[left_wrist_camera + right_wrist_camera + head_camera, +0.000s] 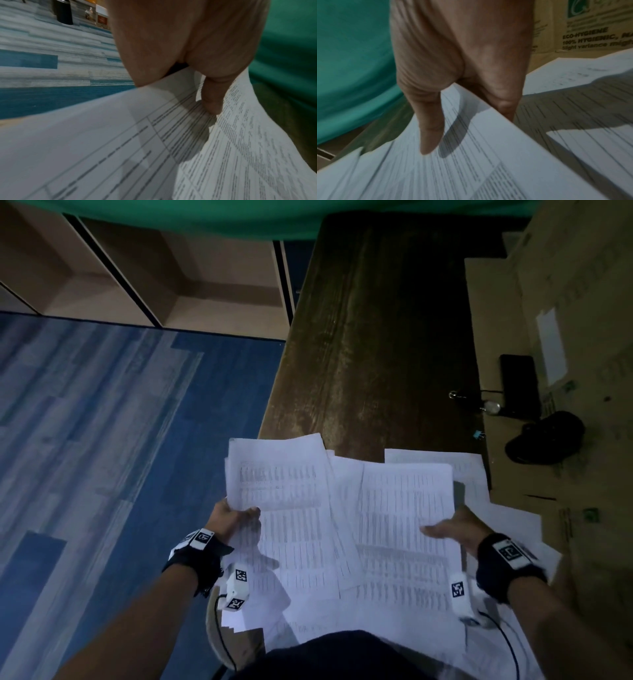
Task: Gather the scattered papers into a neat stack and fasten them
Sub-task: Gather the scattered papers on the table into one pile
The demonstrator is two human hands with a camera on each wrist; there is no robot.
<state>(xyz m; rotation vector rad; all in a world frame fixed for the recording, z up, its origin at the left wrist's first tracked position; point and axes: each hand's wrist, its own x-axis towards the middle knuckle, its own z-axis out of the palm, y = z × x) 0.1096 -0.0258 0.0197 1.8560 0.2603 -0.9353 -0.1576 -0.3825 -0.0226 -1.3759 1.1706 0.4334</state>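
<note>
White printed sheets (342, 525) lie fanned and overlapping at the near end of a dark wooden table (376, 337). My left hand (239, 515) pinches the left bunch of sheets (102, 148) at its left edge, thumb (212, 100) on top and fingers underneath. My right hand (448, 529) pinches the top right sheet (471, 162) at its right edge, thumb (431, 135) on top and fingers below. That sheet is lifted a little off the ones under it. A small blue binder clip (477, 434) and a black binder clip (457, 396) lie on the table's right side, beyond the papers.
Cardboard boxes (565, 302) line the table's right side, carrying a black flat device (519, 385) with a cable and a black bundle (544, 441). Left of the table is blue striped carpet (102, 440). Green cloth (205, 217) hangs behind.
</note>
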